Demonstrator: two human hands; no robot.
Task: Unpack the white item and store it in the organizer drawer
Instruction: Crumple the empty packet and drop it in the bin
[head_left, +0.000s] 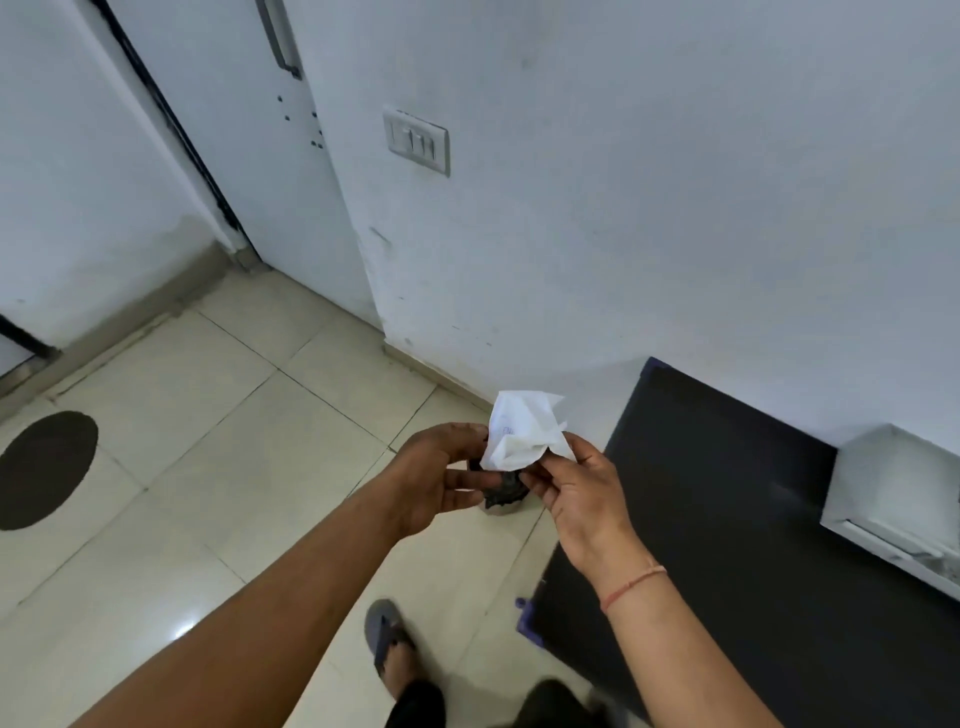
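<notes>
A crumpled white paper wrapper (522, 431) is held up in front of me, over the floor and just left of the black table. My left hand (441, 475) grips its left side, and the fingers also close on a dark crumpled piece (504, 491) below it. My right hand (582, 493) pinches the wrapper's lower right edge between thumb and fingers. A white organizer with an open drawer (893, 499) stands on the table at the far right, partly cut off by the frame edge. I cannot tell what the wrapper holds.
The black table (727, 519) fills the lower right, against a white wall with a switch plate (418, 140). A white door (249, 130) is at the back left. The beige tiled floor carries a dark round mat (44, 467). My sandalled foot (387, 639) is below.
</notes>
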